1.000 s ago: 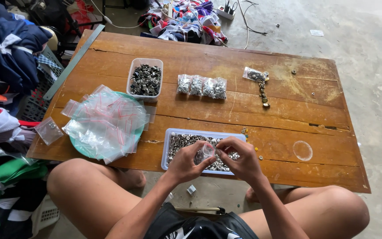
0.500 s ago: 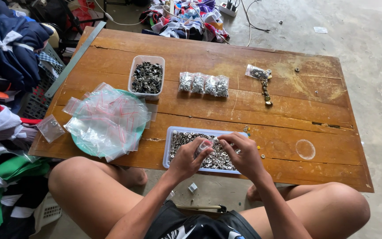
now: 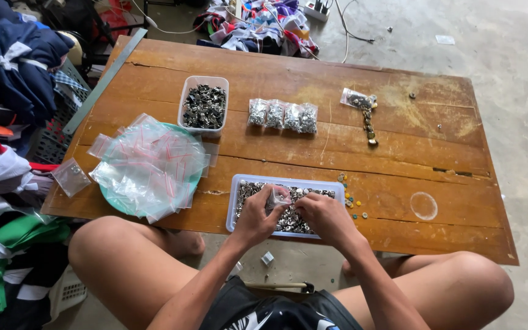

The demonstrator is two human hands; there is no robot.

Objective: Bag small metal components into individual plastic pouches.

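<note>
Head view. We see the left hand and the right hand meeting over a shallow clear tray of small metal fasteners, which sits at the near edge of the wooden bench. The left grip is pinched on a small clear plastic bag, held just above the tray contents. The right fingers are curled together close beside the bag; we cannot tell what they pinch, if anything.

Left of the tray: a green plate heaped with empty clear zip bags. Behind it: a small clear tub of dark metal parts. Beside that, a row of four filled bags. Further right, one more filled bag with a short line of loose pieces below it. A few coloured beads lie just right of the tray.
</note>
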